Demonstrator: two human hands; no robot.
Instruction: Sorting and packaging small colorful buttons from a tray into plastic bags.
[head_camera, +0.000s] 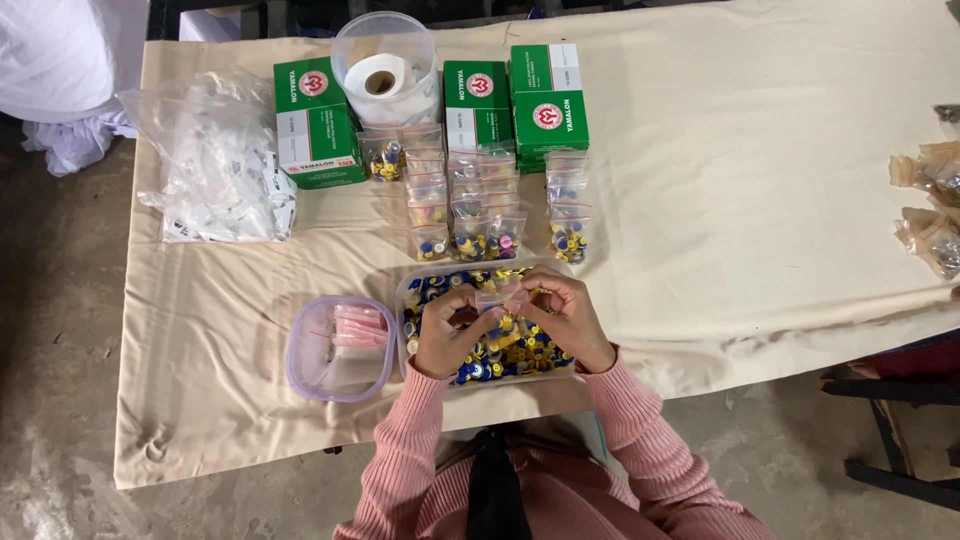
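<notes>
Small clear bag (497, 296), pinched between the fingertips of both hands, was held just above the clear tray (408, 290) of small blue and yellow caps (520, 350) at the near edge of the table (780, 200). Left hand (447, 335) was curled, its fingers closed on the left end of the bag; right hand (566, 315) was likewise curled, its fingers closed on the right end. Whether the bag held any caps could not be told at this size. Both wrists, in pink ribbed sleeves (640, 440), rested over the near rim of the tray.

Just left of the tray lay a lilac-rimmed container (300, 375) holding a stack of empty pink-edged bags (358, 325). Beyond the tray, rows of filled small bags (470, 200) lay in columns on the cream cloth, each showing mixed coloured caps. Behind these stood three green boxes (315, 125), one to the left and two side by side to the right, with a clear round tub (345, 45) containing a roll of tape (379, 80) between them. A heap of crumpled clear plastic (210, 150) lay at the far left of the table, and several brownish packets (930, 210) at the right edge, well apart from the hands.
</notes>
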